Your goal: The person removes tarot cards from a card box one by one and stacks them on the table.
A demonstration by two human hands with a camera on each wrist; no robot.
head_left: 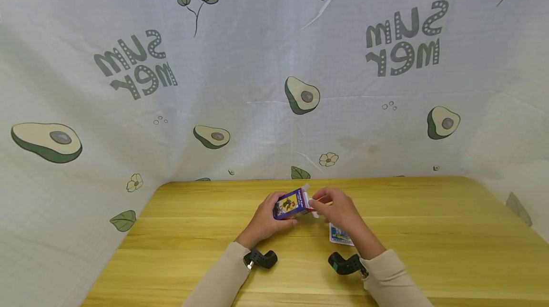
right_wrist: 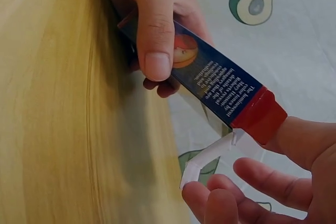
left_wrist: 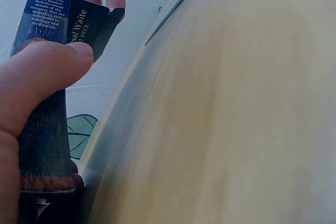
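Note:
My left hand [head_left: 263, 219] grips a small dark blue and purple card box [head_left: 288, 205] above the table, thumb along its narrow side. Lettering on the box [left_wrist: 47, 135] includes "Waite" and "DECK". Its end with the flaps points toward my right hand [head_left: 339, 209]. In the right wrist view, the right thumb lies against a red side flap [right_wrist: 266, 119], its tip hidden behind it. The other fingers are spread, near the end of a bent white flap [right_wrist: 210, 153]. A printed card or card stack [head_left: 340, 236] lies on the table, partly covered by the right hand and wrist.
A yellow wood-grain table [head_left: 193, 235] spreads under both hands. Behind it hangs a pale cloth [head_left: 249, 59] printed with avocados and lettering. Each wrist wears a black strap-on device, one on the left [head_left: 262, 258] and one on the right [head_left: 343, 264].

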